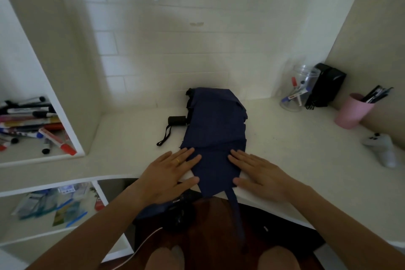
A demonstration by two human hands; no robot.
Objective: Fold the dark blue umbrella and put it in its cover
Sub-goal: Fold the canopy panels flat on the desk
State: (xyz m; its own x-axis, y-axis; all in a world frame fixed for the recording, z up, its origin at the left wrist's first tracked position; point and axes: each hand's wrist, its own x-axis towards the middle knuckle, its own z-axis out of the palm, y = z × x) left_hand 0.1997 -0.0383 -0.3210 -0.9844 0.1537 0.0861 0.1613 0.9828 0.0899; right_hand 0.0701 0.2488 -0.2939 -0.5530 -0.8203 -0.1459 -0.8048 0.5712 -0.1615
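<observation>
**Umbrella pressed flat at the counter's near edge**

Umbrella (215,136) fabric, dark blue, lies spread on the white counter (285,138), running from the near edge back toward the tiled wall. Both hands rest palm-down on its near end. The left hand (169,173) lies on the fabric's left margin, its fingers (188,155) stretched out flat and slightly spread, the tips on the cloth and the thumb lying along the narrowing lower part. A gold ring sits on one finger. The right hand (258,173) mirrors it on the right margin, fingers (237,155) flat and extended, the tips touching the cloth, gripping nothing. The fabric lies between the two hands.

The canopy is laid in rough flat folds, wider at the middle and far end, with creased, uneven side edges. It tapers near the hands to a point at the counter's front edge, and a narrow strap (235,208) of the same blue hangs down over that edge. At the far left of the fabric a black handle (177,120) sticks out sideways onto the counter, a black wrist loop (164,137) trailing from it toward the near side. Black rib ends show at the far left corner of the cloth.
</observation>
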